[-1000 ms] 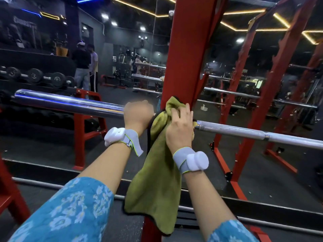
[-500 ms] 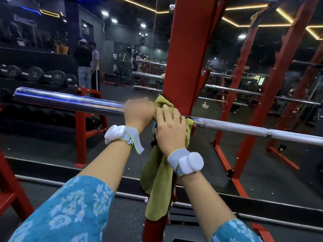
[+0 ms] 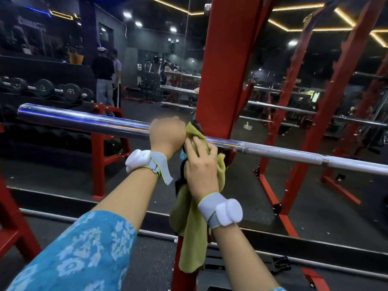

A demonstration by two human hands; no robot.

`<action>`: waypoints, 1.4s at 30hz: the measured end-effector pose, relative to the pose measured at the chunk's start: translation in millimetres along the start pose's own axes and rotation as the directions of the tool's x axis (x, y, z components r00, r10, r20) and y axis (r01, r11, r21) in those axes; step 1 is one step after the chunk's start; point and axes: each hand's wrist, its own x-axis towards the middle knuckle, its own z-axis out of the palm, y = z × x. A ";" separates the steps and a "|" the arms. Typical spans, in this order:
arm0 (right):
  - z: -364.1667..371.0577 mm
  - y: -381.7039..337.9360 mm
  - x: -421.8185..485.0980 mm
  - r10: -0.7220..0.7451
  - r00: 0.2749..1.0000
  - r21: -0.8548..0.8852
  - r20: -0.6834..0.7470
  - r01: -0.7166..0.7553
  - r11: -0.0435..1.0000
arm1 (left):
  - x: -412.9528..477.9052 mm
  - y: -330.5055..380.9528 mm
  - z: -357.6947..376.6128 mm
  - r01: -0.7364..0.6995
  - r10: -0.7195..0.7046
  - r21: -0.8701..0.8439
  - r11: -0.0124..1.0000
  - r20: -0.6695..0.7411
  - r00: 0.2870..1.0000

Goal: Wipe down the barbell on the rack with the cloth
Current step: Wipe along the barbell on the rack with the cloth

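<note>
1 barbell, 1 cloth, 1 left hand, 1 right hand

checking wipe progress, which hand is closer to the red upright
Right. The right hand holds the cloth on the bar right beside the upright; the left hand grips the bar on the cloth's far side, farther from it.

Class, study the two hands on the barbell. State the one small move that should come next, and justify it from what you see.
Probably slide the right hand and its olive-green cloth rightward along the barbell. The left hand grips the bar directly left of the cloth, blocking that way, while the shaft past the red upright lies bare.
</note>
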 end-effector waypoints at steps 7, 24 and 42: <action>-17.2 -9.0 -31.3 0.487 0.859 0.677 0.157 -0.453 0.580 | -1.2 0.8 -1.6 -0.022 0.021 0.011 1.000 0.035 0.999; -20.2 -4.5 5.1 0.637 0.345 0.709 0.689 -0.143 -0.690 | 0.5 0.6 -3.7 -0.030 0.029 0.029 0.999 0.036 0.999; -2.7 -9.3 8.2 0.344 0.513 0.585 0.786 -0.441 -0.681 | 0.8 0.2 -3.0 -0.029 0.028 0.018 0.999 0.041 0.999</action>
